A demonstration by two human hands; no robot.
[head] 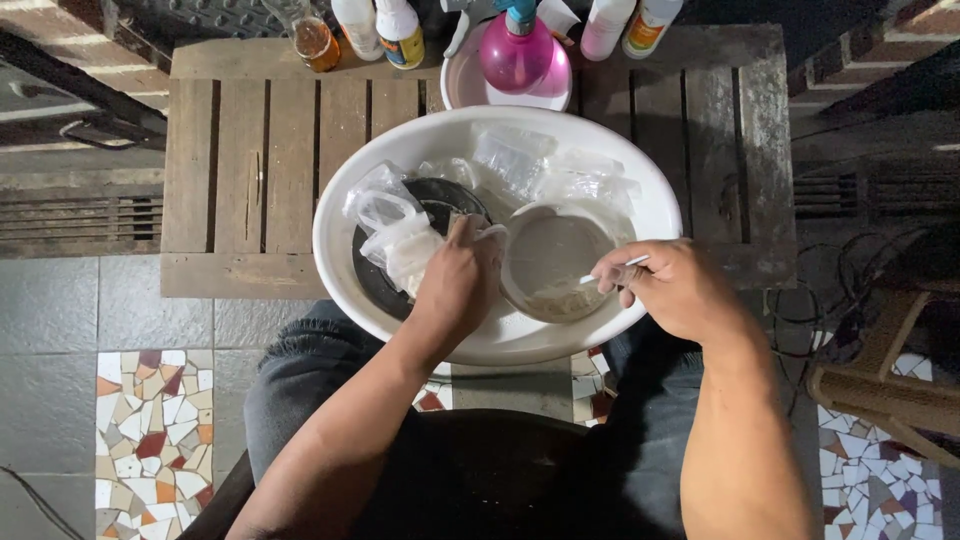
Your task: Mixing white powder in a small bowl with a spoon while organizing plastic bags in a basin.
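Left hand [455, 285]: fingers curled over the near-left rim of the small bowl, closed on that rim.
Right hand [680, 290]: pinched shut on a thin white stick, thumb and fingers together around its outer end.
White stick [612, 270]: runs from the right-hand pinch leftward and slightly down, its tip over the bowl's inside.
Small bowl [555, 250]: round, grey-brown inside, sitting between the 2 hands; a pale paste lies at its bottom, just below the stick's tip.
White basin [500, 345]: large and oval, holds the bowl; both hands reach in over its near rim.
Clear plastic bags [395, 225]: crumpled, just beyond and left of the left hand's grip; more lie past the bowl.
Dark round lid [375, 275]: flat in the basin, under the bags, left of the left hand.
Wooden table [250, 170]: slatted, carries the basin.
Pink spray bottle [515, 50]: far side of the table, well beyond both grips, among several other bottles.
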